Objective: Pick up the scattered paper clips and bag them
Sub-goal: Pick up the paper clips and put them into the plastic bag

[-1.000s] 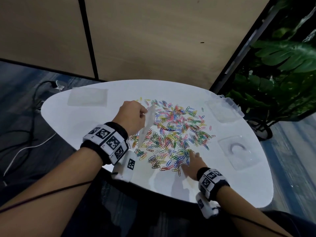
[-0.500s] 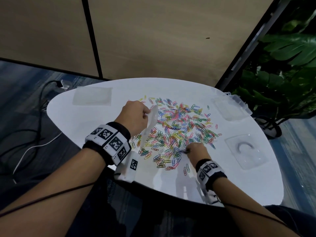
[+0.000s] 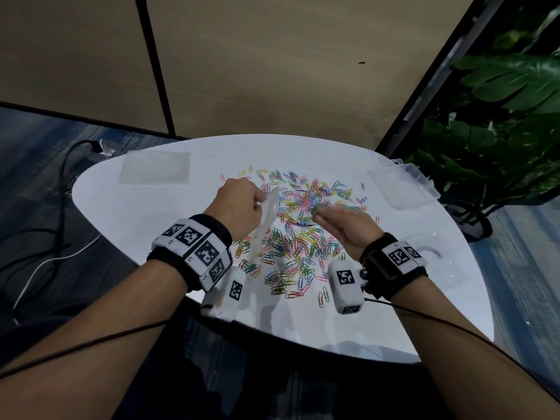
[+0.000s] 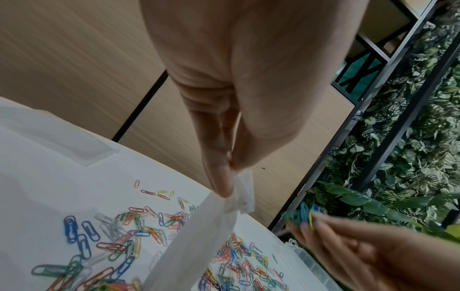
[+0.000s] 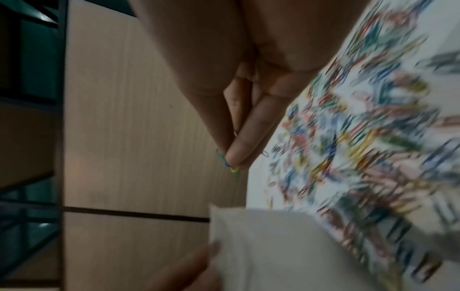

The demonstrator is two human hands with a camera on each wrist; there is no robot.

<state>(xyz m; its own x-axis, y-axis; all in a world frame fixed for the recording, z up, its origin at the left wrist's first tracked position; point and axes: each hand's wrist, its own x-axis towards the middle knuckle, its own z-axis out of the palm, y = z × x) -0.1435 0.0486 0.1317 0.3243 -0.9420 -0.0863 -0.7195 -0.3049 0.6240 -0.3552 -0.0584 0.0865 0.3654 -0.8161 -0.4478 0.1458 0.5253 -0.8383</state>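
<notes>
Lifted off the table (image 3: 157, 207) now: right hand (image 3: 345, 225), pinching a few clips (image 3: 315, 210) just beside the bag (image 3: 266, 219). Bag hanging, top pinched by left hand (image 3: 239, 207). Pile (image 3: 303, 244) right below.

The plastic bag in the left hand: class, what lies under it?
Under the hanging plastic bag, coloured paper clips lie scattered on the white table. The bag itself covers the clips directly behind it, and its contents cannot be told.
</notes>
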